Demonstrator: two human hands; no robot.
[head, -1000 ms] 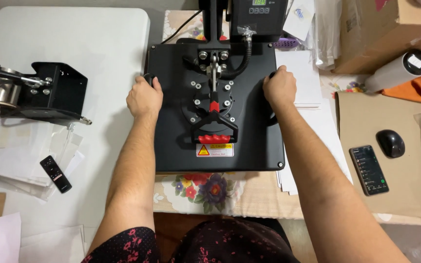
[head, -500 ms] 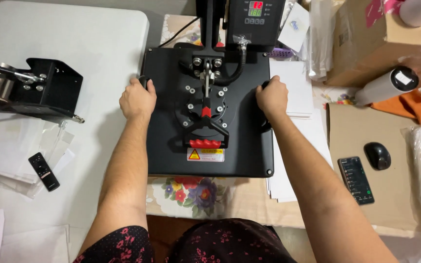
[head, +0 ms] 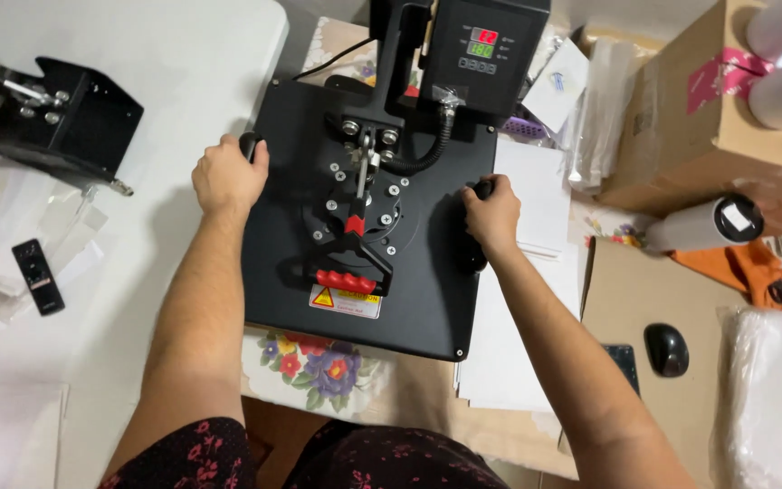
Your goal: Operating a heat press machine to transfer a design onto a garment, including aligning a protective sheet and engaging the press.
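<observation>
Both grips, left hand (head: pixel 228 174) and right hand (head: pixel 492 215), closed on black heat press (head: pixel 427 299) side handles, yellow-white warning label (head: pixel 346 301) between.

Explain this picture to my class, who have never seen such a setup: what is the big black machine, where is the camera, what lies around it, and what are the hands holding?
The camera sits on the person's head and looks straight down, so you see their own two arms reaching forward. The big black machine looks like a flat heat press: a square top plate with a red-gripped lever and a control box with lit digits behind it. The left hand grips a black knob at the plate's left edge; the right hand grips a handle at its right edge. It stands on a flowered cloth. Around it lie a smaller black device and a small remote on the left, and white paper sheets, a cardboard box, a white cylinder, a computer mouse and a phone on the right.
</observation>
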